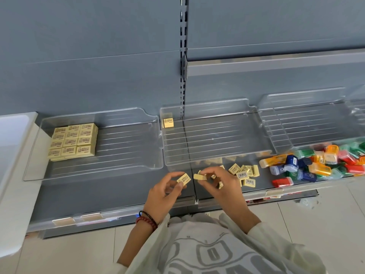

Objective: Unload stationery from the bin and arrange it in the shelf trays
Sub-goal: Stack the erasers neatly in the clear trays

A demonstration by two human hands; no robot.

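My left hand (167, 191) pinches one eraser (183, 179) between thumb and fingers. My right hand (223, 184) pinches another eraser (199, 177) just beside it, and more peek out under its curled fingers. Both are small, pale yellow blocks with flat sides and sharp corners.

Loose erasers (245, 175) lie in a messy pile on the shelf (118, 194), near my right hand. Past them is a heap of shiny plastic boxes (316, 165) in red, orange, blue and green.

The left tray (94, 167) is clear plastic with ridges on its floor. A neat block of erasers (74, 141) fills its back left corner. The middle tray (217, 159) has one lone eraser (168, 123) in its back left corner.

The shelf is smooth and dark grey. The wall (98, 56) behind is grey too. The floor (325, 224) has pale tiles.
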